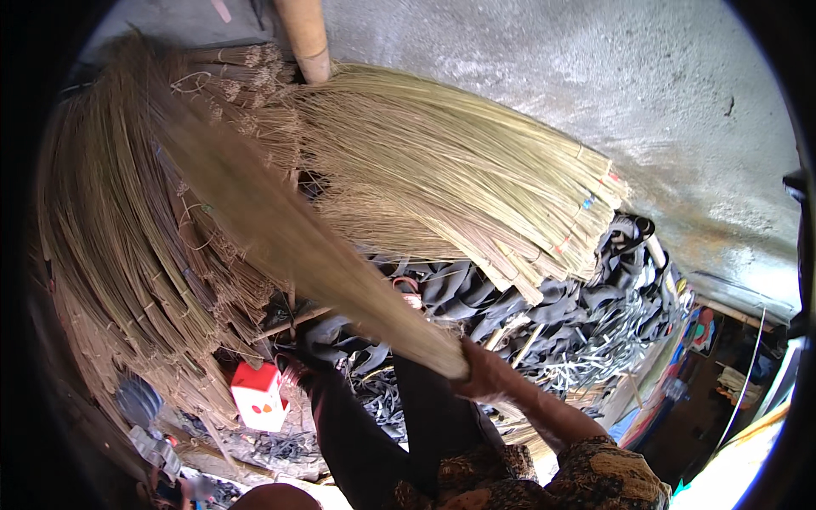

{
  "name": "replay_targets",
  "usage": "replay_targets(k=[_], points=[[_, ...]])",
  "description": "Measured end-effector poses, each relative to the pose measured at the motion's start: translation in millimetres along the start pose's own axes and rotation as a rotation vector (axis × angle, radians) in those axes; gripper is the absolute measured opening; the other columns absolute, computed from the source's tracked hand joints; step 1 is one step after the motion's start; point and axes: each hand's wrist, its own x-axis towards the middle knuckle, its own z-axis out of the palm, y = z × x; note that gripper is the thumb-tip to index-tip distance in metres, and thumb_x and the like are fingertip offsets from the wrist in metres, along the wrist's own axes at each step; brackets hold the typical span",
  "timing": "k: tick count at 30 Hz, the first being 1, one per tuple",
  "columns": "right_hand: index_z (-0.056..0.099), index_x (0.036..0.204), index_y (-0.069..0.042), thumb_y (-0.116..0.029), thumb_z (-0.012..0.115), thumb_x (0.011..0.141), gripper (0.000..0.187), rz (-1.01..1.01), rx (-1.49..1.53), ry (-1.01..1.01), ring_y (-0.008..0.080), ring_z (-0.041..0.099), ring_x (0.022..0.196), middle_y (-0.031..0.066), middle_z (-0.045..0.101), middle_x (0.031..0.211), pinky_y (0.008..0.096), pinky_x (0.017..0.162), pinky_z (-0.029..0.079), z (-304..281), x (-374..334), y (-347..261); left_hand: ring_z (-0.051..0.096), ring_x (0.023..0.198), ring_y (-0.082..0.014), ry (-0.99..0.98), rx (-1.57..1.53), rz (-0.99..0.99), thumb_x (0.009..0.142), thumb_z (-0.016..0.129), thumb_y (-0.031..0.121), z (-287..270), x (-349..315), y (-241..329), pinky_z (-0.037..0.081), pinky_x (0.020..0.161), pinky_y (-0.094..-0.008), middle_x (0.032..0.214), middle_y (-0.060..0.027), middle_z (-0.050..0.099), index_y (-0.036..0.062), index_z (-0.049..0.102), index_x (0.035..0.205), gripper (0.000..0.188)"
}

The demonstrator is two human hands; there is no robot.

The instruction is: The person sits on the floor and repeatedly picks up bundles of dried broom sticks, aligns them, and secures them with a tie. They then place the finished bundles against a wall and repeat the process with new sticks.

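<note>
My right hand [486, 372] is closed round the butt end of a long bundle of dry grass stalks [340, 263]. That bundle slants up and to the left, its far end smeared by motion and lying over other bundles. Beneath its far end, tied bundles of thin brown stalks [127, 221] form a pile on the left. Beyond my hand, a second pile of paler green-yellow grass bundles [450, 153] lies against the wall. My left hand does not show; a rounded patch of bare skin [276, 499] appears at the lower edge.
A tangle of black and grey strips [561, 314] spreads beyond my legs. A red and white box [259, 398] stands left of my feet, with a grey-blue round object [138, 401] farther left. A thick pole [304, 38] rises by the concrete wall [578, 68].
</note>
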Motion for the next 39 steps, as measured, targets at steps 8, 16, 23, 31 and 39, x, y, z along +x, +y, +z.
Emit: replay_targets(k=[8, 16, 23, 31, 39], points=[[0.041, 0.139, -0.003, -0.027, 0.082, 0.08, 0.076, -0.413, 0.028, 0.028, 0.046, 0.067, 0.108, 0.0295, 0.065, 0.116, 0.051, 0.089, 0.055, 50, 58, -192, 0.059, 0.12, -0.0291, -0.082, 0.353, -0.142, 0.104, 0.046, 0.024, -82, -58, -61, 0.052, 0.098, -0.0369, 0.128, -0.0168, 0.062, -0.0023, 0.058, 0.132, 0.04], [0.034, 0.146, 0.006, -0.038, 0.083, 0.083, 0.091, -0.574, 0.332, -0.213, 0.0402, 0.062, 0.125, 0.0327, 0.06, 0.133, 0.0449, 0.103, 0.05, 156, 89, -367, 0.051, 0.134, -0.0271, -0.563, -0.521, -0.811, 0.069, 0.093, 0.019, -98, -113, -117, 0.047, 0.108, -0.0424, 0.146, -0.016, 0.046, 0.003, 0.022, 0.155, 0.112], [0.002, 0.162, 0.005, -0.045, 0.073, 0.095, 0.111, -1.118, 0.088, 0.106, 0.0417, 0.036, 0.149, 0.0347, 0.028, 0.162, 0.0474, 0.121, 0.03, 191, 126, -414, 0.066, 0.115, -0.0257, -0.492, -0.014, -0.621, 0.076, 0.092, 0.018, -175, 46, -206, 0.058, 0.094, -0.0397, 0.129, -0.0143, 0.062, 0.0065, 0.041, 0.145, 0.086], [0.037, 0.154, 0.0, -0.037, 0.064, 0.101, 0.07, -0.393, 0.213, 0.182, 0.0388, 0.064, 0.124, 0.0283, 0.056, 0.142, 0.044, 0.101, 0.053, 123, 207, -205, 0.052, 0.138, -0.0339, -0.187, 0.21, -0.476, 0.096, 0.073, 0.047, -162, 98, -304, 0.044, 0.112, -0.0438, 0.15, -0.0262, 0.048, 0.0024, 0.029, 0.159, 0.089], [0.052, 0.142, 0.001, -0.042, 0.068, 0.095, 0.066, 0.216, -0.25, 0.639, 0.0435, 0.055, 0.131, 0.0282, 0.056, 0.143, 0.0495, 0.109, 0.046, 9, 194, 105, 0.064, 0.077, -0.0215, -1.295, 0.325, -0.688, 0.102, 0.055, 0.048, -29, -208, -245, 0.051, 0.072, -0.0371, 0.089, -0.01, 0.067, 0.0076, 0.067, 0.111, 0.043]])
